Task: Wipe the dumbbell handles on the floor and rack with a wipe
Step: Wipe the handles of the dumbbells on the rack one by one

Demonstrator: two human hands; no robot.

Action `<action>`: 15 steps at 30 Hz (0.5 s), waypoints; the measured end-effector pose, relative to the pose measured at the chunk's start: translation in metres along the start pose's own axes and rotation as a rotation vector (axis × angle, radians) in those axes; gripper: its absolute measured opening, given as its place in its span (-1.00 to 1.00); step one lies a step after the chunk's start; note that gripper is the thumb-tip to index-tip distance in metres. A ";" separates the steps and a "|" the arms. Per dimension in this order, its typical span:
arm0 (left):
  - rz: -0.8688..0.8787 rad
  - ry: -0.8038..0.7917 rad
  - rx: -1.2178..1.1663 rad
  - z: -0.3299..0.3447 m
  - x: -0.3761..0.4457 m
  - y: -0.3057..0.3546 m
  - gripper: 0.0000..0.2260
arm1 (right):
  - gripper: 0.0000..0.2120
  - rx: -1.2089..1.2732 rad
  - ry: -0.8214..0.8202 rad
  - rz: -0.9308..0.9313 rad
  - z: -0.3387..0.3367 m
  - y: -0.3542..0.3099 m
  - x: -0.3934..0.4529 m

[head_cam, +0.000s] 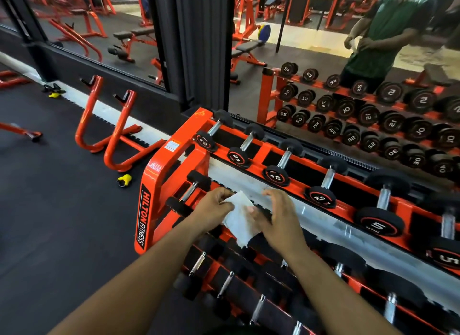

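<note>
Fingers of the left hand (216, 209) and right hand (276, 220) were curled, pinching a white wipe (239, 220), which was held above the left end of the orange rack (159, 185).

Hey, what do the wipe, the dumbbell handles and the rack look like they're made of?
Wipe: thin white paper or nonwoven cloth, limp and creased. Dumbbell handles: bright metal, likely chromed steel, from their shine. Rack: metal tube with glossy orange paint showing reflections. Both hands, left hand and right hand, hold the wipe.
</note>
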State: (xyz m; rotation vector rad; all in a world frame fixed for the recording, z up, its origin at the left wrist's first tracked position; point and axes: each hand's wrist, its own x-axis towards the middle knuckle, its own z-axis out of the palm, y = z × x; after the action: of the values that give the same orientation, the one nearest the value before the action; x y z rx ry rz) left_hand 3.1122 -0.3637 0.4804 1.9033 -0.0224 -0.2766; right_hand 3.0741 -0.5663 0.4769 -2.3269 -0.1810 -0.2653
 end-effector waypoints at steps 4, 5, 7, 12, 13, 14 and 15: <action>0.057 -0.090 0.006 -0.006 0.004 0.004 -0.83 | -0.56 0.139 -0.378 0.223 0.010 -0.011 0.018; 0.035 -0.087 -0.054 -0.010 0.004 0.004 -0.84 | -0.70 0.203 -0.375 0.252 0.011 -0.010 0.018; -0.039 0.002 -0.291 -0.019 0.004 0.001 -0.87 | -0.85 0.339 -0.335 0.318 0.013 -0.009 0.015; -0.319 0.305 -0.686 -0.018 -0.006 -0.020 -0.59 | -0.87 0.615 -0.253 0.490 0.024 -0.015 0.006; -0.333 0.223 -0.642 -0.014 -0.010 -0.026 -0.48 | -0.85 0.632 -0.237 0.506 0.027 -0.018 0.005; -0.332 0.108 -0.582 -0.011 -0.016 -0.028 -0.40 | -0.84 0.641 -0.223 0.516 0.031 -0.021 0.004; -0.320 -0.002 -0.531 -0.006 -0.021 -0.028 -0.38 | -0.83 0.646 -0.214 0.517 0.033 -0.023 0.003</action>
State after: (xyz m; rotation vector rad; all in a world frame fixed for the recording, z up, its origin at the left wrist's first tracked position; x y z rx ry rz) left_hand 3.0899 -0.3455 0.4597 1.3715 0.3270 -0.4517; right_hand 3.0767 -0.5261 0.4711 -1.6755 0.2083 0.2699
